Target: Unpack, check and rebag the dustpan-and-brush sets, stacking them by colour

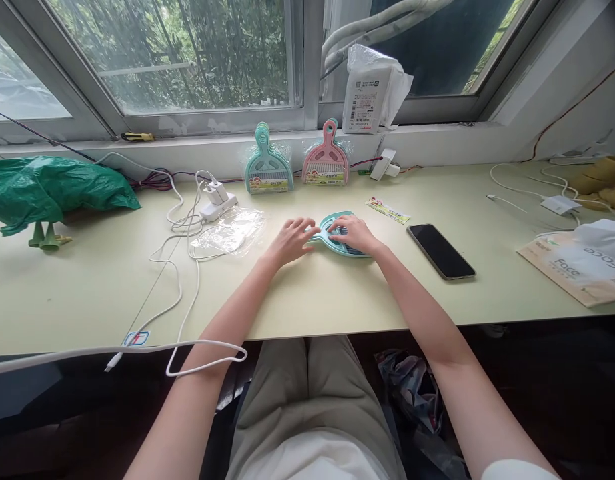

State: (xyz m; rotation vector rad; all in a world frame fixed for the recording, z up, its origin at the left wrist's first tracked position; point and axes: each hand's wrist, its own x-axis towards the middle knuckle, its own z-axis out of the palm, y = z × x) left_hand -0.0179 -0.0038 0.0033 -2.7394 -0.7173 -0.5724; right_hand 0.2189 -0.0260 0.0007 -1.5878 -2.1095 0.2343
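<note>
A small teal dustpan with a brush nested in it [332, 248] lies flat on the table in front of me, its handle pointing left. My left hand [293, 240] is at the handle end, fingers bent around its tip. On the broad part rests my right hand [355, 233], with curled fingers gripping the pan and covering part of the brush. Just beyond it lies a printed label strip [387, 210]. To the left of my left hand is a crumpled clear plastic wrapper [230, 230].
Wrapped teal dustpan sets [268, 167] and pink ones [326, 160] lean by the window sill. A phone [440, 251] and tissue pack [577, 263] lie right. White cables, a power strip [219, 208] and a green plastic bag [57, 190] are left. One cable crosses my left forearm.
</note>
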